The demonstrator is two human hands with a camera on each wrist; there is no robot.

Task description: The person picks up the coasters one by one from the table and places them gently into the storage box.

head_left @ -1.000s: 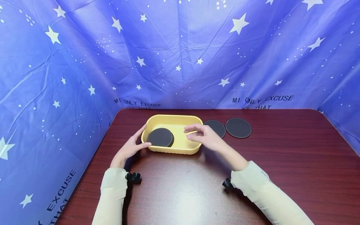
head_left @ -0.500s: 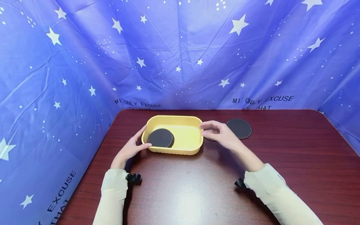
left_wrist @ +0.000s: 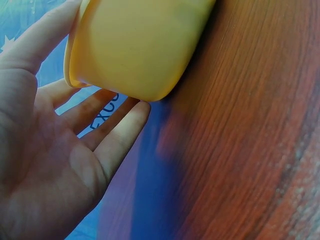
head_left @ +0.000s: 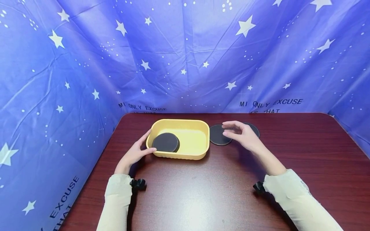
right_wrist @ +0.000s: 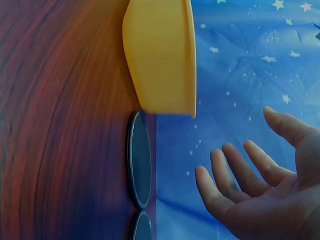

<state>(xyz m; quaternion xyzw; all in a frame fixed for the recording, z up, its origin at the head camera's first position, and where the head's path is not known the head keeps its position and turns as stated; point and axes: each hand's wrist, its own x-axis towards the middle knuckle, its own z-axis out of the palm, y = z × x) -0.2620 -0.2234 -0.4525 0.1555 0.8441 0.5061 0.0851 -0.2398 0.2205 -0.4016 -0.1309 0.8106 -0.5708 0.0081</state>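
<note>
A yellow rectangular plastic box (head_left: 194,156) with rounded corners rests on the table, its open top facing up. Inside, at its left end, lies a short stack of round black coasters (head_left: 166,142). My left hand (head_left: 134,154) holds the box's left end, thumb at the front rim and fingers along the outer wall. In the left wrist view the fingertips touch the yellow wall. My right hand (head_left: 244,136) hovers above two more coasters, fingers loosely bent and holding nothing. The nearer coaster (head_left: 218,135) lies beside the box; the farther coaster (head_left: 254,129) is partly hidden behind the hand.
The dark red wood-grain table (head_left: 185,189) reaches back to a blue star-printed curtain (head_left: 185,51), which also hangs along the left and right sides. A black wrist mount (head_left: 138,183) sits at each cuff.
My right hand has moved right, from over the box's right end to above the coasters beside it. My left hand, the box and the stacked coasters stay where they were.
</note>
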